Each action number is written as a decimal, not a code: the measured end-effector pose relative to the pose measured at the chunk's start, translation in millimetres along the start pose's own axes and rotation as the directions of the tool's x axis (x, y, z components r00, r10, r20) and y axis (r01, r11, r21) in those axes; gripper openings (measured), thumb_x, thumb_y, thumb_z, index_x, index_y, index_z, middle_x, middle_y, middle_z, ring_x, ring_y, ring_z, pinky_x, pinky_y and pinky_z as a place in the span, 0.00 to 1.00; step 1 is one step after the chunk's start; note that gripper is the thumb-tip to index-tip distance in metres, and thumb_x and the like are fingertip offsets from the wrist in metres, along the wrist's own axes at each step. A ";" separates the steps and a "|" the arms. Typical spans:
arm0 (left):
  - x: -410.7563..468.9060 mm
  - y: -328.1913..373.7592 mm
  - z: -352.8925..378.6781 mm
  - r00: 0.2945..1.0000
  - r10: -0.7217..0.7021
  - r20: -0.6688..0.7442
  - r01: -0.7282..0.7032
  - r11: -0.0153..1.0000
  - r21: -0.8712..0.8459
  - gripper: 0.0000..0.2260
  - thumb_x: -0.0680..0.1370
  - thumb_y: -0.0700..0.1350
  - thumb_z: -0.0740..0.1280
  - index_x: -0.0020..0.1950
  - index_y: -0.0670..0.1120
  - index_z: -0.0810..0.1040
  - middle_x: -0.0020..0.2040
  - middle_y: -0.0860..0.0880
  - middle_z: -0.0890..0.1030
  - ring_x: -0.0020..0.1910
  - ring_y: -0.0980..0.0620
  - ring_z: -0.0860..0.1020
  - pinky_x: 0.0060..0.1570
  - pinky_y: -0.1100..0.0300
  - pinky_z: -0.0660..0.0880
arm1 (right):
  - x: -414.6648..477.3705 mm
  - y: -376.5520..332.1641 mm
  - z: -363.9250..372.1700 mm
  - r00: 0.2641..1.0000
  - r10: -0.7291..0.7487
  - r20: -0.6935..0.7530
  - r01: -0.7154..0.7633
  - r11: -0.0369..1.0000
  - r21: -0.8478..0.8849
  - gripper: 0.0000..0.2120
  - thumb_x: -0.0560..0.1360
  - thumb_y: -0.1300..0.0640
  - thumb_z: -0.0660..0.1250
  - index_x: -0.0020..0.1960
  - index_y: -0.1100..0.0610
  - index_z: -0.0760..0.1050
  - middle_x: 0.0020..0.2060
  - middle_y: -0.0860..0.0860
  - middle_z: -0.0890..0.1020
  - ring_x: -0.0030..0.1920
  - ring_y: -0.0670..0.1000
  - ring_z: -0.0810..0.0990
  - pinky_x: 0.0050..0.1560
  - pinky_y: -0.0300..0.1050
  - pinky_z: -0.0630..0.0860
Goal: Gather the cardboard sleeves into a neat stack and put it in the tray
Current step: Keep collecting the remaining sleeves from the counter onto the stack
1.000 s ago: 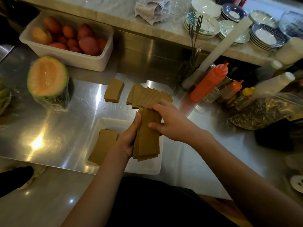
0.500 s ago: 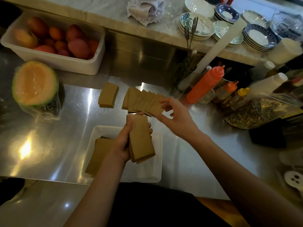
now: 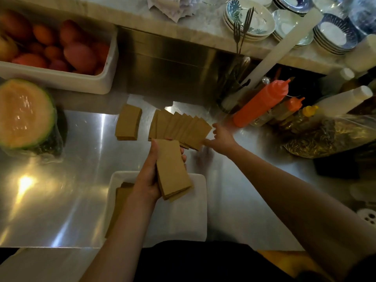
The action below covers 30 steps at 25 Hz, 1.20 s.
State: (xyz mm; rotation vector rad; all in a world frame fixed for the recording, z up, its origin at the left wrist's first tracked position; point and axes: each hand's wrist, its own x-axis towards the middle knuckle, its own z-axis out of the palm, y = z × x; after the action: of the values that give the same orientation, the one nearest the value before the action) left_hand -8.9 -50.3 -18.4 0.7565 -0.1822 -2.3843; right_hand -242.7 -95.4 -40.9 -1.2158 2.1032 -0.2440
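My left hand [image 3: 148, 176] grips a stack of brown cardboard sleeves [image 3: 173, 169], held above the far edge of the white tray [image 3: 183, 224]. Another sleeve stack [image 3: 120, 200] lies in the tray's left side, partly hidden by my left arm. On the steel counter beyond, several sleeves lie fanned out [image 3: 181, 127]. My right hand [image 3: 221, 139] is at the fan's right end, fingers spread and touching its edge. A small separate pile of sleeves [image 3: 128, 122] rests to the left of the fan.
A halved melon in film [image 3: 24, 115] sits at the left, a white tub of fruit [image 3: 61, 78] behind it. Orange squeeze bottles [image 3: 262, 102], a bag of dried goods [image 3: 325, 135] and a cutlery holder [image 3: 234, 92] crowd the right. Stacked bowls [image 3: 250, 23] line the back shelf.
My right hand has left the held stack and reached out to the right end of the fanned sleeves. My left hand alone now holds the stack, raised slightly toward the fan.
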 end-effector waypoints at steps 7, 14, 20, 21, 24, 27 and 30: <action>19.7 11.4 -5.4 0.999 -0.050 0.014 0.051 0.996 -0.072 0.43 0.57 0.62 0.81 0.64 0.43 0.74 0.51 0.43 0.81 0.45 0.47 0.82 0.45 0.51 0.81 | 57.1 1.2 10.4 0.999 0.041 0.009 -0.036 0.953 -0.302 0.46 0.65 0.38 0.74 0.73 0.56 0.58 0.70 0.59 0.65 0.67 0.62 0.68 0.65 0.58 0.71; 27.6 18.7 -4.2 0.999 -0.051 -0.014 0.050 0.996 -0.077 0.48 0.56 0.63 0.81 0.70 0.46 0.68 0.51 0.43 0.80 0.47 0.47 0.82 0.47 0.51 0.81 | 61.2 5.8 29.7 0.996 0.027 -0.082 -0.055 0.935 -0.351 0.44 0.62 0.39 0.76 0.69 0.55 0.61 0.66 0.57 0.68 0.65 0.60 0.70 0.61 0.57 0.73; 29.6 18.8 -4.6 0.999 0.001 0.047 0.005 0.993 -0.116 0.36 0.58 0.61 0.82 0.60 0.49 0.76 0.51 0.42 0.79 0.46 0.46 0.81 0.46 0.50 0.81 | 29.1 8.6 22.3 1.000 -0.021 -0.013 0.023 0.986 0.164 0.31 0.69 0.52 0.75 0.63 0.56 0.60 0.52 0.48 0.70 0.50 0.48 0.75 0.39 0.35 0.72; 29.1 19.0 -4.5 0.999 0.001 0.049 0.005 0.993 -0.122 0.35 0.58 0.61 0.82 0.60 0.50 0.76 0.51 0.42 0.80 0.46 0.46 0.81 0.46 0.50 0.81 | 23.2 11.0 21.0 0.998 -0.034 0.059 0.020 0.975 0.222 0.31 0.70 0.51 0.75 0.64 0.56 0.60 0.53 0.49 0.71 0.51 0.48 0.75 0.41 0.36 0.75; 29.0 19.8 -4.6 0.999 -0.005 0.052 0.012 0.992 -0.128 0.39 0.58 0.61 0.81 0.63 0.49 0.73 0.50 0.42 0.80 0.45 0.46 0.81 0.47 0.51 0.81 | 15.4 14.3 11.4 0.971 -0.061 0.231 -0.007 0.960 0.281 0.35 0.70 0.50 0.75 0.68 0.56 0.59 0.60 0.51 0.71 0.59 0.53 0.75 0.53 0.47 0.79; 29.3 19.5 -2.0 0.999 0.004 0.054 0.003 0.994 -0.113 0.39 0.57 0.60 0.82 0.63 0.48 0.73 0.49 0.42 0.80 0.45 0.47 0.81 0.46 0.51 0.81 | 27.5 4.7 -1.6 0.973 -0.028 0.228 -0.023 0.975 0.219 0.40 0.69 0.49 0.76 0.71 0.55 0.57 0.64 0.53 0.70 0.59 0.51 0.73 0.53 0.43 0.76; 28.2 18.3 -0.6 0.998 0.009 0.055 -0.003 0.995 -0.103 0.37 0.57 0.61 0.82 0.61 0.49 0.75 0.50 0.42 0.80 0.45 0.46 0.81 0.45 0.50 0.81 | 51.5 -8.2 -4.4 0.981 0.015 0.195 -0.038 0.993 0.115 0.47 0.68 0.50 0.76 0.76 0.57 0.51 0.70 0.55 0.67 0.66 0.55 0.71 0.58 0.45 0.71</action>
State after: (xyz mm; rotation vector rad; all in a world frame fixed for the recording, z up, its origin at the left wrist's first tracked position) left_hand -17.0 -81.9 -26.7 0.6411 -0.0833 -2.3903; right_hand -256.7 -142.9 -57.8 -1.0955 1.9079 -0.2253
